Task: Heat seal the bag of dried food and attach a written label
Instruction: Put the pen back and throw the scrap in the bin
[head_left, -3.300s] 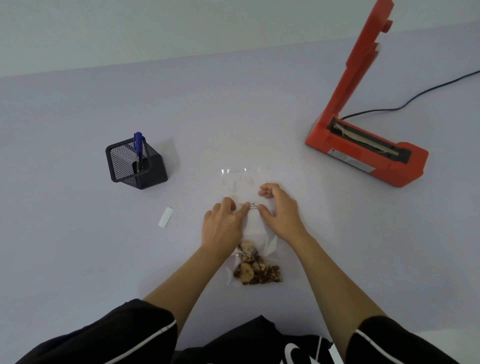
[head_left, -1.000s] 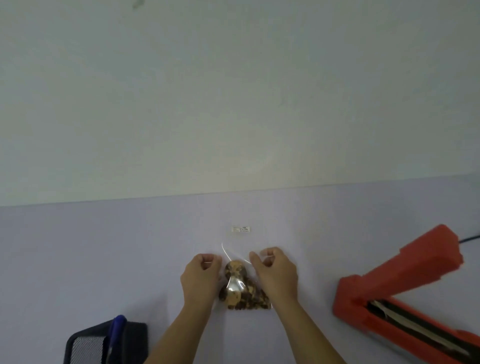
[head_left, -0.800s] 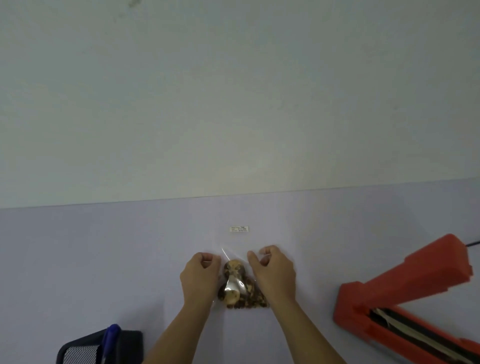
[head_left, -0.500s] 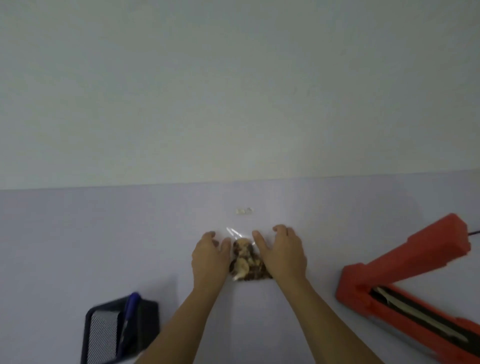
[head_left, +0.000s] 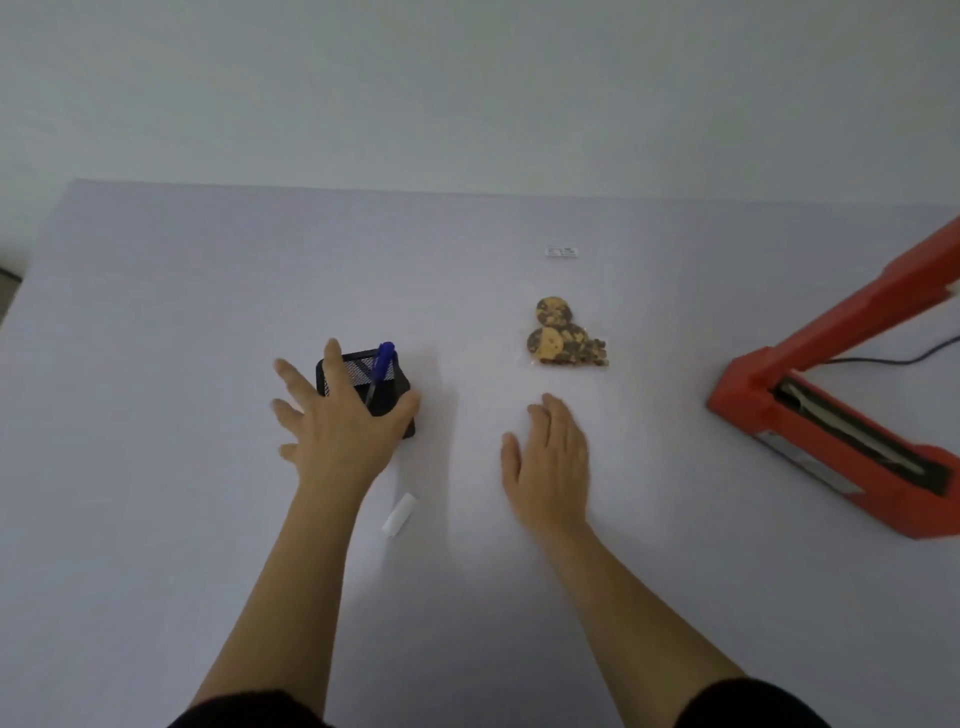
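your left hand (head_left: 337, 426): fingers (head_left: 291, 374) spread wide over the black pen holder (head_left: 387, 402), centre left | your right hand (head_left: 550, 462): fingers straight, close together, holding nothing, centre | bag of dried food (head_left: 566, 338): on the counter (head_left: 156, 312), right of centre

One head-worn wide-angle camera looked forward and down, close above the left hand (head_left: 337, 434) and right hand (head_left: 550, 467), table (head_left: 156, 338) and wall (head_left: 467, 78) beyond their fingers (head_left: 546, 410).

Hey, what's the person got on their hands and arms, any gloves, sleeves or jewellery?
No gloves, rings or watch show on the left hand or the right hand. Forearms are uncovered; the left sleeve and right sleeve, both black, begin near the elbows.
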